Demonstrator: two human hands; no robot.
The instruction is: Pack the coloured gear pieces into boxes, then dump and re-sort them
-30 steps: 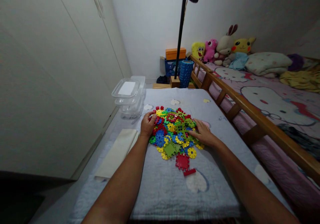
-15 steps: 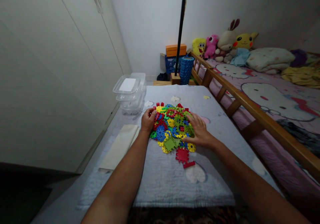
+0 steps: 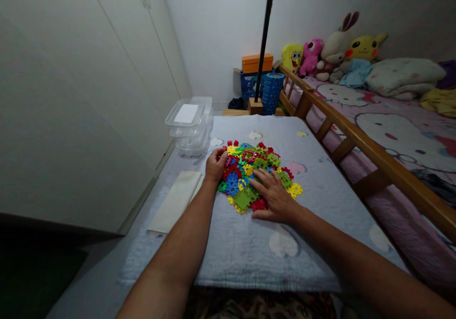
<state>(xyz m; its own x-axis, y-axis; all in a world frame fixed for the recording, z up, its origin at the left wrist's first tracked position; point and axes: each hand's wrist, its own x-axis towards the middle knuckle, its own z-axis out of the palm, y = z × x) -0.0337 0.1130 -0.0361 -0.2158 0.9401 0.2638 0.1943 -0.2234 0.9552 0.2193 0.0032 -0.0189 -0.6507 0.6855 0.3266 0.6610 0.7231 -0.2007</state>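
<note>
A heap of plastic interlocking building pieces (image 3: 233, 184) in red, yellow, blue and green lies on the cloth-covered table, with yellow snowflake-shaped discs (image 3: 295, 190) at its right edge. At the heap's left side is my left hand (image 3: 214, 167), its fingers curled and its thumb near the fingertips; whatever they hold, if anything, is hidden. My right hand (image 3: 273, 195) lies over the front right of the heap, palm down, fingers spread. Beneath its palm and thumb a red piece (image 3: 258, 204) partly shows. Near its fingertips is a flat green square piece (image 3: 243, 198).
Stacked clear plastic containers (image 3: 190, 131) stand at the table's far left, a white label on top. A folded cream cloth (image 3: 174, 202) lies beside my left forearm. The wooden bed rail (image 3: 342, 126) runs along the right. A black pole (image 3: 264, 39) rises behind the table.
My right hand has moved from the heap's right side onto its front, covering the loose red pieces there. Yellow discs now show at the right edge. The view has shifted slightly.
</note>
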